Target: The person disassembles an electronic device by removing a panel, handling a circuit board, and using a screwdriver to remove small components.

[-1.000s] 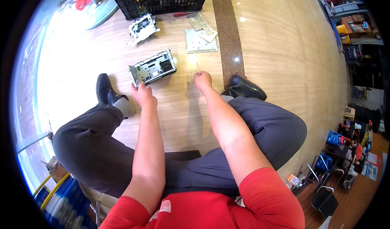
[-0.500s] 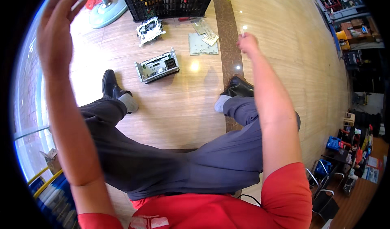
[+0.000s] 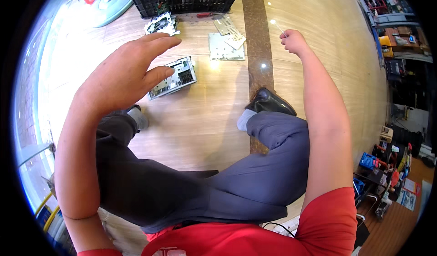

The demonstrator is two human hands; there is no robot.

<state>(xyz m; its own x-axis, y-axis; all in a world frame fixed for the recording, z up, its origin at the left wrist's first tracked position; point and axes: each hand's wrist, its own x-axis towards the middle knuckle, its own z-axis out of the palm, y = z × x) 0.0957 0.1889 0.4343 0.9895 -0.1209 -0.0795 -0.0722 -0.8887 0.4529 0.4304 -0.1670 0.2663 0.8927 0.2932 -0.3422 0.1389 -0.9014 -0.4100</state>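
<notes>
My left hand [image 3: 125, 69] is held above the floor with its fingers stretched forward and the thumb apart, holding nothing. It hides part of a silvery metal electronics chassis [image 3: 182, 69] with an open frame and a black connector block. Whether the hand touches the chassis I cannot tell; it looks raised nearer to me. Out to the right, my right hand [image 3: 295, 42] is closed, pinching a thin whitish stick [image 3: 278, 27] that points up and left. Beyond the chassis lies a metal drive mechanism [image 3: 161, 25]. A flat metal cover plate [image 3: 223, 50] lies right of it, under perforated plates [image 3: 232, 31].
A black plastic crate [image 3: 184, 1] stands at the far side, a red-handled screwdriver [image 3: 207, 15] before it. Left of it is a round pale stand base [image 3: 111, 10]. My shoe [image 3: 271, 102] rests on the brown floor strip. Tools crowd a wooden table [image 3: 396, 224] at right.
My left hand has come down and right from the upper left, over the chassis edge. The right hand has shifted slightly right, still pinching the thin stick. My view has shifted a little.
</notes>
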